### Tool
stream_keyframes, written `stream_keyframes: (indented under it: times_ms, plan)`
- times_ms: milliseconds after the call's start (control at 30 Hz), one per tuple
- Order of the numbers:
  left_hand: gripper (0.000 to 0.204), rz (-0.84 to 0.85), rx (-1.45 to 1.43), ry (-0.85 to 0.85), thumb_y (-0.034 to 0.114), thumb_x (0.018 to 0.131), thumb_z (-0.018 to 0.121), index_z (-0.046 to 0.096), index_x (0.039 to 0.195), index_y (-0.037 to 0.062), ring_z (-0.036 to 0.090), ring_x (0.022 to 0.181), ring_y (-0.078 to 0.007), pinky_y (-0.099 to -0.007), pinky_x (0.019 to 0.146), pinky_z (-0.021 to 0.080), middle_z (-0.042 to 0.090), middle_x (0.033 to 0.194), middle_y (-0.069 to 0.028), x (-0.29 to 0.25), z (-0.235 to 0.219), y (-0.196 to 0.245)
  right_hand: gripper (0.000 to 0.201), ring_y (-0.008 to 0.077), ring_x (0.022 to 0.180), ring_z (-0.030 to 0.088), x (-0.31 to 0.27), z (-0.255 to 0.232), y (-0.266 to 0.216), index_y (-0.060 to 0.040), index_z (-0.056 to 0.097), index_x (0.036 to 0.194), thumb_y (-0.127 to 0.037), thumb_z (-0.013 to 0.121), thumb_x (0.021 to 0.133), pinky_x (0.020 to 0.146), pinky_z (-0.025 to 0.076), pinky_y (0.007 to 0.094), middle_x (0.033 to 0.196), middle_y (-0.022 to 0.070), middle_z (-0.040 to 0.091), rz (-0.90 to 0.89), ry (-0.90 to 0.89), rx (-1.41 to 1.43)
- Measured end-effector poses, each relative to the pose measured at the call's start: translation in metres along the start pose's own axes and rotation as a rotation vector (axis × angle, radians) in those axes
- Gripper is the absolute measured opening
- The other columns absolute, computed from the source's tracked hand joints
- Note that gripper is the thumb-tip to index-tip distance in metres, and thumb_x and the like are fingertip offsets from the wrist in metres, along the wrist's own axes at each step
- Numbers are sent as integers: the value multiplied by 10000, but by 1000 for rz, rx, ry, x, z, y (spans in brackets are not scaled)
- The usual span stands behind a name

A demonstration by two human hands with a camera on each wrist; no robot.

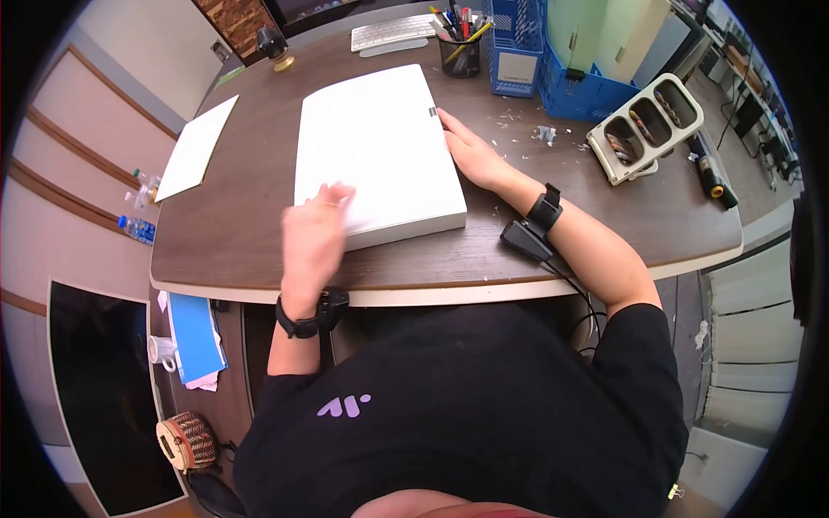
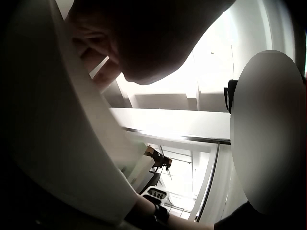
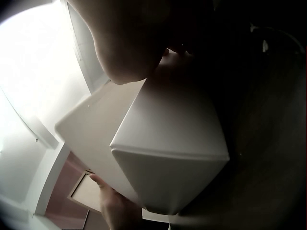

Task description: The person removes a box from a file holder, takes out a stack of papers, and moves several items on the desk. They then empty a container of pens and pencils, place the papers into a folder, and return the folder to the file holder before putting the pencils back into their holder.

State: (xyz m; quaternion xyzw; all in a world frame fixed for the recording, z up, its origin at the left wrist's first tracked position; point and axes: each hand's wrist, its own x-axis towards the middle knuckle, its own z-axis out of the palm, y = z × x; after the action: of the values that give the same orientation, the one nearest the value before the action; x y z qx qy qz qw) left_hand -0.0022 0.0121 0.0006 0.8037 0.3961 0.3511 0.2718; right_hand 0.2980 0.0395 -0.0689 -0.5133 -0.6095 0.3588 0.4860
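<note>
A large flat white box [image 1: 380, 155] lies on the brown desk, with a small dark mark near its right edge. My left hand [image 1: 313, 237], blurred, is over the box's near left corner, its fingers loosely bent above the white top. Along the right side of the box rests my right hand [image 1: 471, 155], fingers stretched out against the side wall; part of them is hidden behind the edge. The right wrist view shows the box's side wall [image 3: 177, 115] close up beneath the right hand, and the left hand [image 3: 117, 208] beyond the far edge.
A beige rack [image 1: 643, 128] with tools stands at the right, near a black and yellow tool [image 1: 712, 179]. Blue file holders [image 1: 587, 91], a pen cup [image 1: 459, 59] and a keyboard [image 1: 393, 33] stand farther back. White scraps [image 1: 546, 134] litter the desk. A white sheet [image 1: 197, 148] lies left.
</note>
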Motion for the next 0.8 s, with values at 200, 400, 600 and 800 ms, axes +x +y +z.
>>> stream_keyframes:
  times_ms: [200,400,600,800]
  plan:
    - [259,29,-96,127,154,999,578,740,976,-48,716,960,-266,-314,880,530,748,990,-161,1,-2,13,577,332,1451,350,-3,0,-6,43,282,1528,-253,368,1040,1183,275,365,1543,250,382,13,14,1]
    - [646,326,579,-90,372,845,765,566,1345,14,527,1264,-477,-496,1040,447,550,1362,-286,-1,23,45,591,346,1437,372,-2,0,-6,43,305,1518,-308,381,1049,1175,292,379,1531,255,399,10,26,-7]
    - [528,362,709,-140,294,888,727,565,1299,4,649,1056,-470,-469,878,552,637,1197,-286,10,36,43,582,382,1410,404,-5,0,-11,33,332,1510,-310,373,1043,1167,307,404,1480,286,450,19,39,-56]
    - [270,355,632,-222,110,909,644,596,1141,-21,681,774,-392,-460,673,561,691,935,-225,20,28,44,609,431,1367,433,-8,-1,-24,30,332,1494,-345,404,1019,1151,311,443,1418,289,505,-63,-75,-40]
